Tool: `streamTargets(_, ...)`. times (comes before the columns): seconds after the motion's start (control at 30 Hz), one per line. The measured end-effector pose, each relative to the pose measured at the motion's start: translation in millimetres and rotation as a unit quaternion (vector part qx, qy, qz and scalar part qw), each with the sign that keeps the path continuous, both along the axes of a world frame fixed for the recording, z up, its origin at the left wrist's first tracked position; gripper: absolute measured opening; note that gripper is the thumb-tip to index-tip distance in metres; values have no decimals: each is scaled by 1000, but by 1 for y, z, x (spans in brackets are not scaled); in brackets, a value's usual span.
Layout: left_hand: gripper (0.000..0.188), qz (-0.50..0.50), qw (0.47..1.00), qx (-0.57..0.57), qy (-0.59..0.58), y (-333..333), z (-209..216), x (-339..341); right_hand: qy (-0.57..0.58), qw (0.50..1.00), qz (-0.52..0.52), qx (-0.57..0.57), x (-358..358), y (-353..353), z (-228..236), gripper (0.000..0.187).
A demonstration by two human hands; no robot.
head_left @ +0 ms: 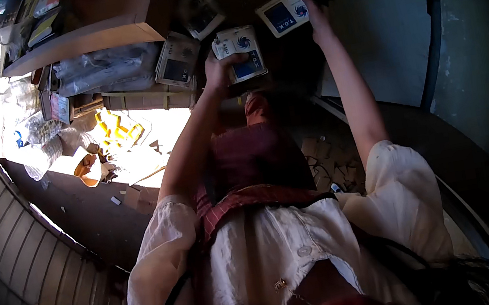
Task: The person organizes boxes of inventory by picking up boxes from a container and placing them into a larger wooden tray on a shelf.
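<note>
My left hand is closed round the left side of a boxy white-and-blue packet, its fingers lying over the printed front. The packet has a dark blue square and a swirl mark, and its upper edge looks worn. Further right and a little higher, my right hand grips the right edge of a similar white-and-blue packet, which is slightly tilted. Two more packets of this kind, a shaded one and a dim one, lie to the left of and beyond the one in my left hand.
A wooden board juts in at the upper left above clear plastic wrapping. Yellow pieces and plastic bags lie in bright light at left. Pale cabinet panels stand at right. Scraps litter the floor below.
</note>
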State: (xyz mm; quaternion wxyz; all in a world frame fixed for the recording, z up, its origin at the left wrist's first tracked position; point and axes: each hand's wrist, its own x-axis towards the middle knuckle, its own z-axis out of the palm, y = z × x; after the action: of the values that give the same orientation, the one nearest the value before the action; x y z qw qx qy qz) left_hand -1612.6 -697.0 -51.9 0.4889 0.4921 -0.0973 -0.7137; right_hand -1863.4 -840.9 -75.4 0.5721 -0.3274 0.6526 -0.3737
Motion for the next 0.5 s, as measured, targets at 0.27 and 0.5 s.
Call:
streamTargets(0.27, 48, -40, 959, 1, -282, -9, -23, -2, 329, 857, 367, -153, 42, -138, -132, 71)
streamTargets(0.5, 87, -65, 825, 43, -560, 15, -47, -27, 383, 756, 324, -421, 113, 7, 6, 89)
